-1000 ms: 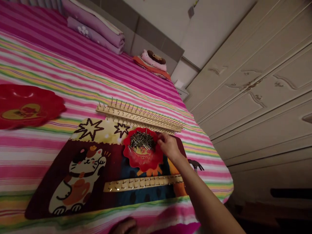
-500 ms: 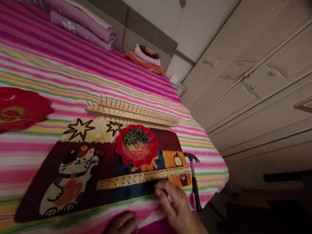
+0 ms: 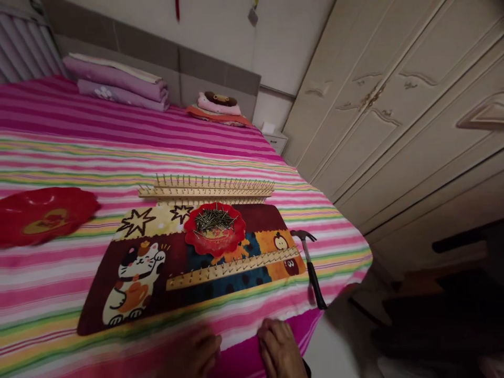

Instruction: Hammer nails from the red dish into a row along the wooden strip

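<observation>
My right hand (image 3: 280, 346) is at the near edge of the bed, its fingers curled together and their undersides hidden. To its left, my left hand (image 3: 197, 349) is dark and smeared, so its fingers do not show clearly. In front of both hands a wooden strip (image 3: 214, 272) studded with rows of nails lies across a patterned mat (image 3: 173, 310). Behind that strip sits a red scalloped dish (image 3: 216, 245) with a heap of loose nails (image 3: 214, 219). A claw hammer (image 3: 313, 275) rests at the mat's right side, head away from me.
More nail-studded wooden strips (image 3: 208, 192) are stacked behind the mat, nails upward. A larger red tray (image 3: 71, 212) lies at the left on the striped bedcover (image 3: 39, 283). Folded quilts (image 3: 122, 89) and a small pink pile (image 3: 218, 105) are by the headboard. A wardrobe (image 3: 378, 131) stands at the right.
My right hand has drawn back from beside the nailed strip to the bed's near edge. The left hand stays low in view. The camera view has tilted, showing more of the headboard.
</observation>
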The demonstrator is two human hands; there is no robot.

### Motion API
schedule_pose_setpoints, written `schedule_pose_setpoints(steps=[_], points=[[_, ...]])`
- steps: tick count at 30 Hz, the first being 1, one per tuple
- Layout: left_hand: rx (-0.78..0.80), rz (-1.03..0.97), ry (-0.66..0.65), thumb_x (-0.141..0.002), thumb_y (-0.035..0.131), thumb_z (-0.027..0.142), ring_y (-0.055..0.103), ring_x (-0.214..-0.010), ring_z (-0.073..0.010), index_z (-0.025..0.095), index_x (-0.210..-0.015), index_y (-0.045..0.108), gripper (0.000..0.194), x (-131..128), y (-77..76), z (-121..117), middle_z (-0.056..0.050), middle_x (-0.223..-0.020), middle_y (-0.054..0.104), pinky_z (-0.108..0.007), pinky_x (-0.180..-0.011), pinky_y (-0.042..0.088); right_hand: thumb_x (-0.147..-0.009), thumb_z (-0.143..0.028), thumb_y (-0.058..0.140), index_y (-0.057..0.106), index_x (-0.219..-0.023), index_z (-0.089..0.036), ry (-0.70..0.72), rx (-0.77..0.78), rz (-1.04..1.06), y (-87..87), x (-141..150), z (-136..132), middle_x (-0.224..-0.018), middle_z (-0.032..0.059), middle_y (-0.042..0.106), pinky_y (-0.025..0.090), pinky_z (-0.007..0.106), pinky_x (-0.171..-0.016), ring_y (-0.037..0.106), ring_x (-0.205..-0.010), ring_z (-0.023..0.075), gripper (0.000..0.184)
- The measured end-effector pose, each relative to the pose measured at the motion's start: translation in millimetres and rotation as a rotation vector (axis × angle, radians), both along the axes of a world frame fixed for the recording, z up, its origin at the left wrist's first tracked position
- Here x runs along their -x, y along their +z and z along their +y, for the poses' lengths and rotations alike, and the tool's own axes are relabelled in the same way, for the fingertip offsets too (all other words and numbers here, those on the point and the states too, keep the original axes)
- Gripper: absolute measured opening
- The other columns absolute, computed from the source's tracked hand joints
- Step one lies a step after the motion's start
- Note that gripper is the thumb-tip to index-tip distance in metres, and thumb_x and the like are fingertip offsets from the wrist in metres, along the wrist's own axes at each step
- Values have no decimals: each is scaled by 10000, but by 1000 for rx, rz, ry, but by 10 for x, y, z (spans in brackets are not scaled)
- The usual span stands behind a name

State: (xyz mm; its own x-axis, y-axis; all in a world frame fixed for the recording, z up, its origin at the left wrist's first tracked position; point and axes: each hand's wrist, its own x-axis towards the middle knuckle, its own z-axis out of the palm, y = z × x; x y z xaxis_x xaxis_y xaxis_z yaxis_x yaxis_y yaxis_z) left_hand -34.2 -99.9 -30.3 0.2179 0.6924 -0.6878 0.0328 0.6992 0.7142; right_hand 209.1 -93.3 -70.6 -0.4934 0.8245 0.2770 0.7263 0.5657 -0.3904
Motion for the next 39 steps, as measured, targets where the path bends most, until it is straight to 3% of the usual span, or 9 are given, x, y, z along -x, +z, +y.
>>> schedule_pose_setpoints(steps=[4, 7, 11, 14, 18, 23, 27, 31, 39], points=[[-204, 231, -37, -695, 540, 493, 298, -468, -65, 200, -647, 511, 299, 156, 551, 170, 69, -497, 379, -189, -459, 201, -817, -45, 458, 560, -1012, -217, -13, -13, 15, 15, -68, -62, -981, 67, 607, 449, 341, -694, 566, -814, 206, 279], [-371, 414, -33, -711, 503, 471, 363, -508, -88, 208, -729, 566, 271, 263, 926, 507, 59, -514, 426, -188, -489, 260, -815, -46, 450, 561, -986, -208, -10, -5, 20, 22, -106, -94, -967, 65, 605, 435, 346, -696, 560, -807, 205, 261], [-566, 627, -102, -752, 433, 351, 481, -633, -119, 194, -797, 586, 224, 274, 1192, 1120, 29, -632, 538, -200, -586, 348, -804, -43, 447, 560, -992, -207, -5, -15, 18, 16, -151, -108, -971, 67, 614, 428, 356, -693, 552, -796, 210, 274], [-597, 860, -262, -779, 393, 275, 511, -676, -132, 175, -775, 575, 208, 179, 1161, 1538, -2, -711, 584, -222, -625, 366, -811, -42, 449, 559, -998, -213, 0, 0, 14, 17, -186, -100, -979, 65, 622, 428, 354, -703, 555, -798, 208, 276], [-562, 944, -344, -791, 405, 259, 503, -625, -151, 160, -734, 585, 213, 40, 962, 1886, -29, -664, 581, -250, -593, 343, -809, -46, 475, 564, -1014, -223, 7, 7, 19, 0, -232, -70, -996, 65, 635, 431, 351, -706, 569, -808, 213, 285], [-567, 933, -435, -790, 404, 226, 527, -625, -156, 162, -746, 609, 220, -1, 782, 2000, -45, -679, 617, -251, -588, 364, -805, -61, 504, 557, -1036, -227, 28, -1, 8, -54, -272, -1, -1006, 64, 646, 434, 346, -695, 578, -809, 215, 289], [-615, 930, -465, -787, 403, 207, 583, -749, -146, 173, -876, 628, 244, 34, 770, 2058, -33, -844, 680, -222, -650, 406, -807, -67, 501, 561, -1013, -225, 43, -27, 18, -66, -280, 61, -970, 57, 659, 433, 331, -665, 581, -775, 204, 267], [-656, 1068, -435, -784, 394, 192, 595, -814, -160, 164, -924, 647, 291, 40, 767, 2250, -60, -920, 693, -234, -709, 404, -820, -99, 512, 574, -1022, -221, 38, -32, 15, -84, -283, 90, -981, 61, 664, 435, 328, -672, 583, -784, 203, 244], [-720, 1165, -597, -764, 451, 203, 614, -890, -204, 208, -936, 702, 304, 29, 631, 2518, -60, -982, 707, -276, -759, 425, -813, -52, 484, 583, -996, -193, 20, -43, 65, -149, -267, 134, -971, 61, 650, 413, 316, -687, 556, -789, 190, 252]])
